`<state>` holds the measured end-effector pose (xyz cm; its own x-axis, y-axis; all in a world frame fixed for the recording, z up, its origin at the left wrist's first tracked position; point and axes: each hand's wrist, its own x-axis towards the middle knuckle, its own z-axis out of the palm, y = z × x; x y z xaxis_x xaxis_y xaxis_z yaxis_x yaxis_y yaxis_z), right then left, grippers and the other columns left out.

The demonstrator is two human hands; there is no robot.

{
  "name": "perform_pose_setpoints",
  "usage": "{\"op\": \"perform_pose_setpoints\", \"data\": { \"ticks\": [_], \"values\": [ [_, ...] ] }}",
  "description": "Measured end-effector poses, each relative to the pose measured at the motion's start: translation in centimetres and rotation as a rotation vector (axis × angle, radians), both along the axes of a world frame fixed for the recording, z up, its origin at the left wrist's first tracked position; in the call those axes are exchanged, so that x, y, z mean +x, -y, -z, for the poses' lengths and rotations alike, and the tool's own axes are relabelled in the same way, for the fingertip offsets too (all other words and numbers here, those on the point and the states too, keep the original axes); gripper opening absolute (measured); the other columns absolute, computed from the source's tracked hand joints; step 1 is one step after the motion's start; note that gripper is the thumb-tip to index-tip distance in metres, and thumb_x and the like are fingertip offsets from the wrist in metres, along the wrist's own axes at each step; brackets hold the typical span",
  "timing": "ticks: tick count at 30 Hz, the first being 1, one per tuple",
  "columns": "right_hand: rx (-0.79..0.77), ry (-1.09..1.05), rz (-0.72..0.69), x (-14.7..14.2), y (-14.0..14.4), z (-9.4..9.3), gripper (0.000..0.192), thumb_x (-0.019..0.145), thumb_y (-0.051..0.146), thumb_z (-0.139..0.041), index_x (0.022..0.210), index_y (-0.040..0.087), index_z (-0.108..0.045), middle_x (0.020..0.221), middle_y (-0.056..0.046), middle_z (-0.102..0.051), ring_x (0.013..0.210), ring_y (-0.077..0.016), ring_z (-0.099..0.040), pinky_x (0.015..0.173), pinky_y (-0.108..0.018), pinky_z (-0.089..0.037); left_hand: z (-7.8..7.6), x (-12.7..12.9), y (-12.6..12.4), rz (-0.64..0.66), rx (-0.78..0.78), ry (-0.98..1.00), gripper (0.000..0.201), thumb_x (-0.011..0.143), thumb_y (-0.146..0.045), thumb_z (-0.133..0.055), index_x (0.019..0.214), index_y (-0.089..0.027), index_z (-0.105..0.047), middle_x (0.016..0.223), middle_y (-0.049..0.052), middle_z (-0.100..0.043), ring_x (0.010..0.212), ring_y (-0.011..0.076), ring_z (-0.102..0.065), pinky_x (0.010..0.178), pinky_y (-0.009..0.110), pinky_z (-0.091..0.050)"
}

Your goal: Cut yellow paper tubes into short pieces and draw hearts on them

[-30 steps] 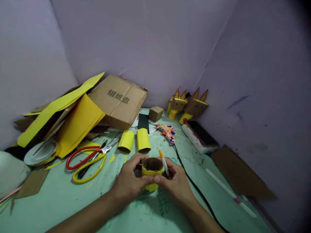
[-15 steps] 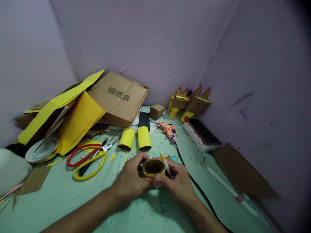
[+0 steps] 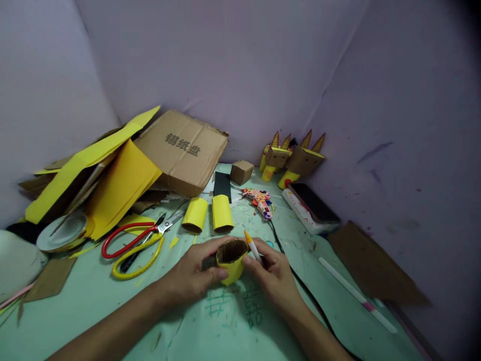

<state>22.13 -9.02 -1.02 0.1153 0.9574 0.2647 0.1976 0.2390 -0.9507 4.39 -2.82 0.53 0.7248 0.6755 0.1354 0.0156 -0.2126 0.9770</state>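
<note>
Here, at the lower centre of the frame, both hands meet around a short yellow paper-wrapped cardboard tube (image 3: 231, 261) held just above the pale green tabletop (image 3: 93, 306). The left hand (image 3: 191, 278) grips the tube from the left, thumb pressed on its yellow side and fingers curled behind. The right hand (image 3: 272, 273) closes on it from the right, thumb on the tube's wall, while the same hand also pins a white marker pen with an orange cap (image 3: 252, 246) between its fingers, cap pointing up and away. The tube tilts so its brown open mouth faces up and toward the far side; whether its lower edge touches the table is hard to tell.

Just beyond the hands, two more yellow paper tubes (image 3: 208, 214) lie side by side. Left of them rest red-handled scissors (image 3: 131, 239), crossing yellow-handled scissors (image 3: 137, 260). In the upper left, sheets of yellow card (image 3: 116, 183) lean in a heap against a flattened brown cardboard box with printed characters (image 3: 184, 150). Right of centre sits a patterned glue gun (image 3: 259, 200), its black cord (image 3: 300, 286) running down past the right wrist. Near the back wall stand two small cardboard figures with pointed ears (image 3: 293, 159).
</note>
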Motion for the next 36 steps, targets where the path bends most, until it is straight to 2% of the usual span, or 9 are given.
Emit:
{"op": "perform_pose_setpoints", "data": {
  "ticks": [6,11,15,19,22,25,28,31,36],
  "values": [
    [-0.071,0.0,-0.016,-0.2,0.2,0.24,0.04,0.069,0.033,-0.073,0.107,0.02,-0.072,0.091,-0.007,-0.071,0.082,-0.0228,-0.063,0.073,-0.032,-0.05,0.26,0.54,0.14,-0.17,-0.097,-0.098,0.05,0.06,-0.015,-0.068,0.109,-0.019,-0.062,0.105,0.004,-0.069,0.096,0.0228,-0.061,0.087,0.036,-0.046],
    [-0.063,-0.028,0.021,-0.08,0.2,0.32,0.03,0.071,0.029,-0.07,0.099,0.019,-0.074,0.088,-0.007,-0.072,0.08,-0.0223,-0.063,0.069,-0.031,-0.049,-0.15,0.39,0.25,-0.049,-0.017,-0.059,0.043,0.067,-0.018,-0.063,0.11,-0.021,-0.063,0.11,0.004,-0.067,0.101,0.023,-0.059,0.09,0.037,-0.045],
    [-0.021,0.044,-0.019,-0.25,0.41,-0.24,0.031,0.068,0.037,-0.074,0.093,0.019,-0.076,0.076,-0.005,-0.069,0.069,-0.0194,-0.06,0.062,-0.028,-0.047,-0.02,0.55,0.55,-0.149,-0.009,-0.176,0.034,0.063,-0.017,-0.067,0.097,-0.02,-0.065,0.09,0.001,-0.068,0.083,0.0186,-0.061,0.075,0.03,-0.048],
    [-0.04,0.038,-0.028,-0.55,0.48,-0.5,0.025,0.068,0.034,-0.075,0.088,0.019,-0.076,0.074,-0.004,-0.068,0.067,-0.0177,-0.059,0.062,-0.027,-0.045,0.32,0.75,0.86,-0.235,0.093,-0.254,0.042,0.055,-0.021,-0.077,0.095,-0.02,-0.064,0.084,-0.001,-0.067,0.077,0.0181,-0.059,0.071,0.029,-0.047],
    [-0.036,0.048,0.009,-0.51,0.42,-0.29,0.02,0.072,0.03,-0.07,0.087,0.019,-0.076,0.072,-0.003,-0.068,0.066,-0.0174,-0.058,0.06,-0.026,-0.045,0.09,0.45,0.74,-0.139,0.114,-0.169,0.039,0.062,-0.023,-0.072,0.101,-0.021,-0.065,0.092,0.001,-0.068,0.085,0.0198,-0.06,0.077,0.03,-0.047],
    [0.007,0.077,0.026,-0.35,0.44,-0.12,0.022,0.074,0.028,-0.067,0.093,0.021,-0.076,0.075,-0.004,-0.07,0.067,-0.0183,-0.06,0.061,-0.027,-0.046,-0.37,0.08,0.53,-0.048,0.068,-0.091,0.034,0.072,-0.023,-0.064,0.106,-0.02,-0.066,0.102,0.004,-0.069,0.093,0.021,-0.062,0.081,0.031,-0.047],
    [0.042,0.089,-0.016,-0.37,0.54,-0.15,0.027,0.072,0.029,-0.07,0.097,0.022,-0.075,0.081,-0.005,-0.071,0.072,-0.0202,-0.062,0.065,-0.03,-0.048,-0.48,0.09,0.6,-0.142,0.043,-0.13,0.024,0.069,-0.023,-0.067,0.092,-0.019,-0.07,0.086,0.002,-0.072,0.079,0.019,-0.063,0.07,0.028,-0.049],
    [0.04,0.074,-0.013,-0.61,0.58,-0.2,0.023,0.069,0.025,-0.072,0.091,0.021,-0.076,0.078,-0.005,-0.072,0.07,-0.0198,-0.063,0.065,-0.029,-0.048,-0.19,0.26,0.82,-0.257,0.096,-0.149,0.012,0.068,-0.024,-0.068,0.078,-0.018,-0.071,0.07,0.001,-0.071,0.067,0.0172,-0.062,0.062,0.026,-0.049],
    [0.008,0.078,0.077,-0.84,0.56,0.01,0.01,0.069,0.023,-0.069,0.075,0.019,-0.076,0.065,-0.003,-0.067,0.058,-0.016,-0.058,0.053,-0.025,-0.043,0.23,0.03,0.95,-0.153,0.243,-0.129,0.019,0.079,-0.03,-0.061,0.089,-0.019,-0.072,0.077,0.001,-0.074,0.068,0.0161,-0.065,0.061,0.024,-0.049]
  ]
}}
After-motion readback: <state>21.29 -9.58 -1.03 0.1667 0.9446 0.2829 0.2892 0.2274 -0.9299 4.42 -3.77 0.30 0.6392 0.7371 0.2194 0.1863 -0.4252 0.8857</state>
